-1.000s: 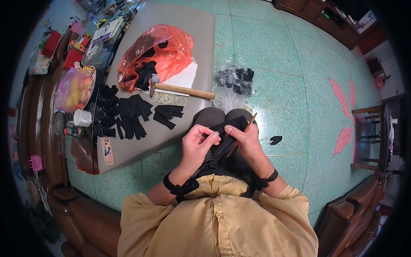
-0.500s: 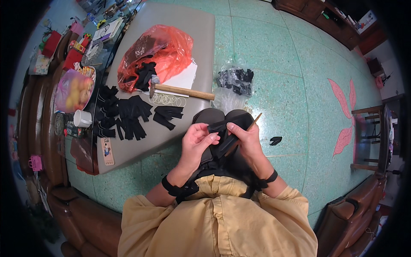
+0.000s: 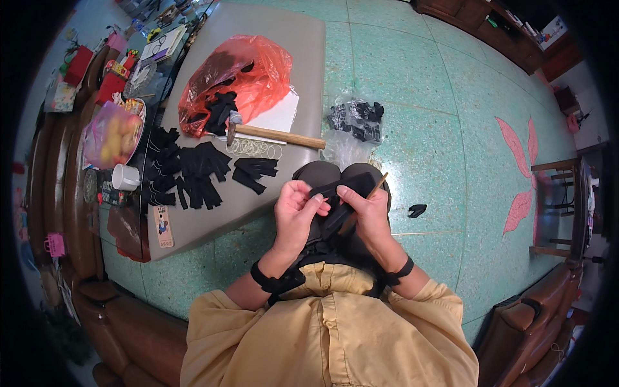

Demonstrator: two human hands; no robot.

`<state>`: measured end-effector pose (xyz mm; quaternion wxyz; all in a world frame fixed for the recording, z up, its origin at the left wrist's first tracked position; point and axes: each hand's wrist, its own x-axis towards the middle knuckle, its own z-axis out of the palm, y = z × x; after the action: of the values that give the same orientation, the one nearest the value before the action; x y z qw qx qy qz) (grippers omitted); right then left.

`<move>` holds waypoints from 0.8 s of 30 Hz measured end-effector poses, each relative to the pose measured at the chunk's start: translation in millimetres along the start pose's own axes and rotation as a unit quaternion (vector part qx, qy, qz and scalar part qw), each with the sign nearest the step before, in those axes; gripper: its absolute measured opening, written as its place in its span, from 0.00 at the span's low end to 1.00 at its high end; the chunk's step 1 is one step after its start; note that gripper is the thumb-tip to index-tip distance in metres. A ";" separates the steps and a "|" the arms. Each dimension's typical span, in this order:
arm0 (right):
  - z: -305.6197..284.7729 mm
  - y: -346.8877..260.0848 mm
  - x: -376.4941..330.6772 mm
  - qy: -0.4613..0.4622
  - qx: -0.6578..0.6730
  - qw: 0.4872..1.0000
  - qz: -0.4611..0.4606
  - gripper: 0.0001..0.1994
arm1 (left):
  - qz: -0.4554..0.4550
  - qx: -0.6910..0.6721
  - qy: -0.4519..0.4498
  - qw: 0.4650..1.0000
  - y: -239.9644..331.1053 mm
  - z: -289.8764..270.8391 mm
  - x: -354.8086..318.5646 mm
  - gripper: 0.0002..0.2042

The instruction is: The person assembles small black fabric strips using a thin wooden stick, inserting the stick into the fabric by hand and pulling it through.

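Over my lap, my left hand (image 3: 298, 211) pinches one end of a black fabric strip (image 3: 330, 191) between thumb and fingers. My right hand (image 3: 369, 211) grips the same strip farther right, its thumb pressed on top. A thin wooden stick (image 3: 379, 184) juts up past the right hand's fingers; its lower part is mostly hidden. More black material (image 3: 335, 222) hangs below the hands. On the grey padded bench (image 3: 290, 45) to the left lie several bundles of black strips (image 3: 203, 168), a ring of pale rubber bands (image 3: 255, 149) and a wooden-handled hammer (image 3: 280, 135).
A red plastic bag (image 3: 258, 64) with black pieces at its mouth rests on the bench. A clear bag of black pieces (image 3: 358, 121) sits on the green floor, and one small black piece (image 3: 417, 210) lies right of my knees. A white cup (image 3: 126, 177) stands left.
My right hand and the stick have shifted slightly left, toward my left hand. Both hands keep their grip on the black strip.
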<state>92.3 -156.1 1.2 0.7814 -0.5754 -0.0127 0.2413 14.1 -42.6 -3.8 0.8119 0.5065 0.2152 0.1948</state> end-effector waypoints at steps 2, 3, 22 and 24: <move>-4.6 2.5 4.8 -0.023 -0.034 0.999 0.023 0.08 | -0.025 0.021 -0.005 0.999 4.2 6.0 1.4 0.04; -6.3 2.1 6.7 -0.046 -0.070 0.995 0.047 0.09 | -0.026 0.021 -0.005 0.999 3.9 1.8 2.3 0.04; -7.3 -12.6 12.2 -0.267 -0.173 0.943 0.102 0.08 | -0.114 0.025 -0.057 0.992 29.1 -16.5 7.8 0.04; -3.6 -6.6 10.3 -0.298 -0.209 0.927 0.088 0.07 | -0.095 0.055 -0.079 0.991 26.2 -27.0 12.9 0.04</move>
<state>104.8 -156.7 3.3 0.5795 -0.6259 -0.2441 0.4614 7.5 -5.0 7.3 0.8120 0.5416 0.2079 0.0642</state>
